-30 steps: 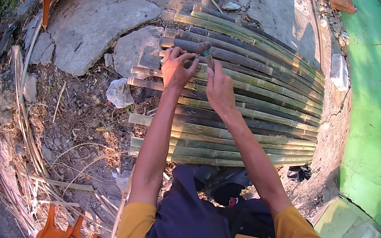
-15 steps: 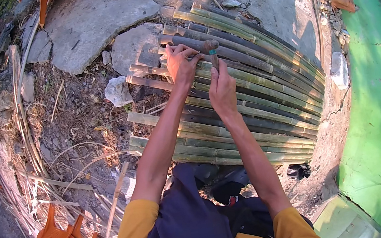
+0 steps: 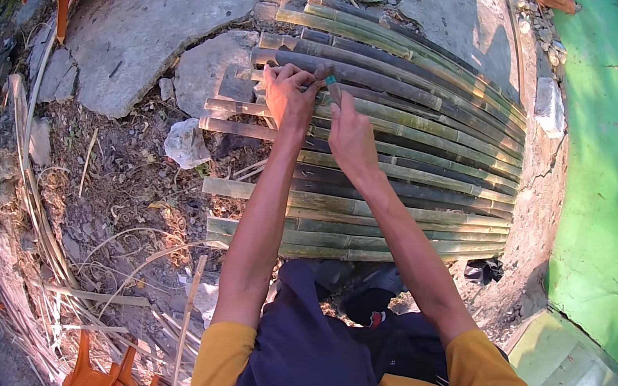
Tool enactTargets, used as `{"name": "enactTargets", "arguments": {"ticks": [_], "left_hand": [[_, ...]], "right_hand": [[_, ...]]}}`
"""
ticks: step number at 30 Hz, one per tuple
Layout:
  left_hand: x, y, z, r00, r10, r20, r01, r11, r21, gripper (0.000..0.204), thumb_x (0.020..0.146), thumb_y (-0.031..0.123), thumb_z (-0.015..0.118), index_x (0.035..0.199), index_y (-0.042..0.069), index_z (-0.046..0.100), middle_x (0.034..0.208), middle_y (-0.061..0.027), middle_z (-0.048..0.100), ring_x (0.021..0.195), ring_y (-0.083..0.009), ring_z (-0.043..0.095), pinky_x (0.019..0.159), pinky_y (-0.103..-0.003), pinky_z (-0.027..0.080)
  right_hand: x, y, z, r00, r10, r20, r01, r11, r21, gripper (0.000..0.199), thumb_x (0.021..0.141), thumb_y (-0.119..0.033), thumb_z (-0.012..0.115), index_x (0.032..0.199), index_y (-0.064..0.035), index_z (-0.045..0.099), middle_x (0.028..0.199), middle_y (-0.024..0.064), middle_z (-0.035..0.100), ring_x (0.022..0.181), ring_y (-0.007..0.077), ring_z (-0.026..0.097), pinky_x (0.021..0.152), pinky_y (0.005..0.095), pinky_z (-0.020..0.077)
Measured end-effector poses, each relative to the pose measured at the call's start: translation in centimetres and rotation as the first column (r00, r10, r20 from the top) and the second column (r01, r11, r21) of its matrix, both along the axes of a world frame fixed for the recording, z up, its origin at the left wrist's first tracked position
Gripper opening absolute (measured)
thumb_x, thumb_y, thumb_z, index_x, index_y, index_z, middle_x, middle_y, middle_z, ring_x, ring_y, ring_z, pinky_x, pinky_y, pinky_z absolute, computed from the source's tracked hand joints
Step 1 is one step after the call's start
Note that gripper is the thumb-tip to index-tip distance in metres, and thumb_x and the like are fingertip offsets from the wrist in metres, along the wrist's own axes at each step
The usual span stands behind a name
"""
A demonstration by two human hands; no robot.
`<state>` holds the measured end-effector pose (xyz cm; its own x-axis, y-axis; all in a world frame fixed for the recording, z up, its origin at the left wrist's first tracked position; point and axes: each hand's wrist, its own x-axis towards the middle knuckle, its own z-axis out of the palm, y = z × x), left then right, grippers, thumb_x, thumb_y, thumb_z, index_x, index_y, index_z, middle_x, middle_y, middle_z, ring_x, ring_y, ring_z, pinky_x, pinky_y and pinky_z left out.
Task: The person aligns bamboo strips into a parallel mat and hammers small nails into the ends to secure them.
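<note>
Smooth bamboo poles (image 3: 402, 124), faintly glossy where lit, are backed by rough, cracked concrete (image 3: 160, 32); over the poles, a hammer (image 3: 332, 84) with a matt, wood-like handle (image 3: 335, 95) is seen; left of them, a jagged, chalky stone (image 3: 186, 145) is set; right of them, a smooth, green-painted surface (image 3: 601, 136) is shown; below them, matt mustard cloth sleeves (image 3: 217, 380) and crumpled, glossy black plastic (image 3: 483, 271) are caught.

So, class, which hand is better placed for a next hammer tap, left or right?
The right hand, most likely: it grips the hammer by its handle. The left hand has its fingers bunched over the bamboo, close beside the hammer's head.
</note>
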<state>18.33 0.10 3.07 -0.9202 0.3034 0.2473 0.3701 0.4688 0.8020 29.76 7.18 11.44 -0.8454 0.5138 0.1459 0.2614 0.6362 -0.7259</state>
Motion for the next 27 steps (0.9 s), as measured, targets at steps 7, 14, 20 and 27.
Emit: {"name": "enactTargets", "arguments": {"ticks": [7, 14, 20, 27], "left_hand": [[-0.4, -0.4, -0.2, 0.998, 0.001, -0.056, -0.003, 1.000, -0.028, 0.017, 0.075, 0.023, 0.090, 0.078, 0.010, 0.080, 0.084, -0.0029, 0.066, 0.101, -0.0277, 0.057, 0.121, -0.053, 0.033], [0.1, -0.2, -0.3, 0.999, -0.031, 0.045, 0.032, 0.999, -0.026, 0.017, 0.075, 0.023, 0.090, 0.080, 0.010, 0.081, 0.083, -0.0027, 0.066, 0.102, -0.0276, 0.059, 0.125, -0.057, 0.029], [-0.3, -0.4, -0.2, 0.999, 0.007, -0.052, -0.008, 1.000, -0.027, 0.018, 0.075, 0.024, 0.090, 0.082, 0.010, 0.082, 0.083, -0.0024, 0.066, 0.100, -0.0280, 0.057, 0.125, -0.057, 0.029], [-0.1, -0.4, -0.3, 1.000, -0.018, -0.008, 0.017, 0.999, -0.052, 0.019, 0.075, 0.025, 0.091, 0.081, 0.010, 0.081, 0.084, -0.0014, 0.066, 0.100, -0.0277, 0.057, 0.125, -0.057, 0.030]], "right_hand": [[-1.3, 0.0, 3.5, 0.997, -0.040, 0.062, 0.044, 0.997, -0.063, 0.027, 0.109, -0.014, 0.051, 0.131, 0.0017, 0.050, 0.074, 0.0321, 0.066, 0.072, 0.0548, 0.066, 0.060, 0.0647, 0.0434], [-0.3, 0.6, -1.1, 0.980, 0.012, 0.200, -0.017, 1.000, 0.024, 0.027, 0.110, -0.016, 0.051, 0.129, 0.0030, 0.050, 0.074, 0.0326, 0.066, 0.070, 0.0537, 0.067, 0.057, 0.0622, 0.0430], [-1.3, -0.2, 3.7, 0.993, -0.078, -0.093, 0.071, 0.994, -0.081, 0.020, 0.109, -0.016, 0.051, 0.119, 0.0022, 0.051, 0.074, 0.0340, 0.065, 0.072, 0.0553, 0.067, 0.060, 0.0655, 0.0444], [-1.1, 0.3, 0.4, 0.967, -0.004, 0.256, 0.013, 0.999, -0.035, 0.018, 0.110, -0.017, 0.050, 0.116, -0.0002, 0.050, 0.073, 0.0321, 0.065, 0.071, 0.0540, 0.067, 0.057, 0.0620, 0.0433]]}}
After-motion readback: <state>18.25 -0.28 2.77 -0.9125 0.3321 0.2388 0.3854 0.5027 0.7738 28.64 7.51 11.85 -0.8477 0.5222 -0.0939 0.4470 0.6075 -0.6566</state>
